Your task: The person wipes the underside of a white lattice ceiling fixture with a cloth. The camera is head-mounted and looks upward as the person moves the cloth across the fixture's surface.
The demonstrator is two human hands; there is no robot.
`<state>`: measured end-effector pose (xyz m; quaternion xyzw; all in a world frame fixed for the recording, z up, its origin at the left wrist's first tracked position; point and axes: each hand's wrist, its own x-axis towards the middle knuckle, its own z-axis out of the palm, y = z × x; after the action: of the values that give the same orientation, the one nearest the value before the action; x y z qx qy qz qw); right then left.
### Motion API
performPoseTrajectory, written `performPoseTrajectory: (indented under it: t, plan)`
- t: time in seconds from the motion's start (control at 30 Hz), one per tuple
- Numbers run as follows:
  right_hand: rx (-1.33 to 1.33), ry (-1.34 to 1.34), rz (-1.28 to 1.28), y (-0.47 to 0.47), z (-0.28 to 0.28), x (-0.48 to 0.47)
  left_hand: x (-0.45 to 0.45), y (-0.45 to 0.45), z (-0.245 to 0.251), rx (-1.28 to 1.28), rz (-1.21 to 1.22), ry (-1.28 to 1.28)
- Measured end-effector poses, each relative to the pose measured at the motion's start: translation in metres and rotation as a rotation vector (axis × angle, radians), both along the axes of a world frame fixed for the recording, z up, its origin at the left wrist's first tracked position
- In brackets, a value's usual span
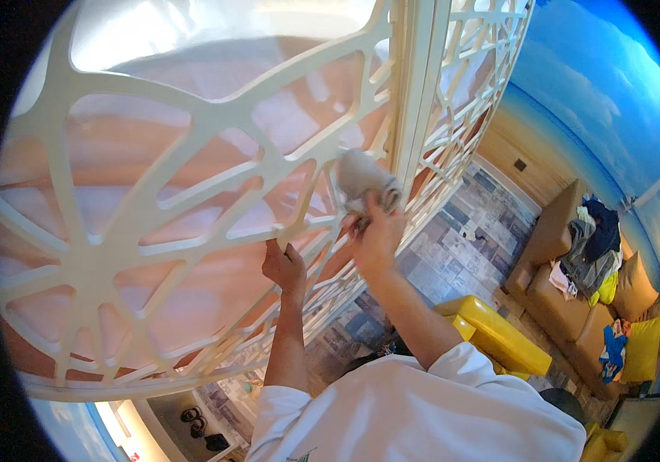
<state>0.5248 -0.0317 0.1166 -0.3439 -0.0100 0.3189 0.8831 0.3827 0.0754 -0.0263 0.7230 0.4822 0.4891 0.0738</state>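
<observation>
A cream openwork lattice screen point(93, 260) fills the left and middle of the head view, with a glossy pinkish surface showing through its gaps. Near the middle, my left hand point(286, 267) grips a slat of the lattice low down. My right hand point(379, 237), to the right of it and a little higher, is closed on a bunched grey cloth point(364, 176). The cloth lies against the lattice beside an upright cream frame post point(416, 86). Part of the cloth is hidden by my fingers.
A tan sofa point(561, 306) with heaped clothes point(595, 248) and cushions stands at the right. Nearer is a yellow upholstered seat point(497, 332). Patchwork-patterned flooring point(451, 248) lies below. More lattice point(468, 98) continues past the post. Dark shoes point(194, 420) sit in a recess at the lower left.
</observation>
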Motion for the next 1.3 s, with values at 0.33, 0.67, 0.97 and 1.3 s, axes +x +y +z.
performPoseTrajectory:
  t: [0.33,0.67,0.97,1.3]
  plan:
    - [0.474,0.595,0.108,0.060,0.064,0.158,0.001,-0.080,0.012,0.320,-0.088,-0.103]
    - [0.300,0.398,0.188,0.061,0.076,0.147,0.095,-0.059,0.079,0.358,-0.172,-0.110]
    - [0.288,0.019,0.533,0.050,0.040,0.056,0.109,-0.018,0.094,0.263,0.069,-0.052]
    - [-0.356,-1.607,0.035,0.060,-0.071,0.160,0.123,-0.012,0.091,0.188,0.202,0.117]
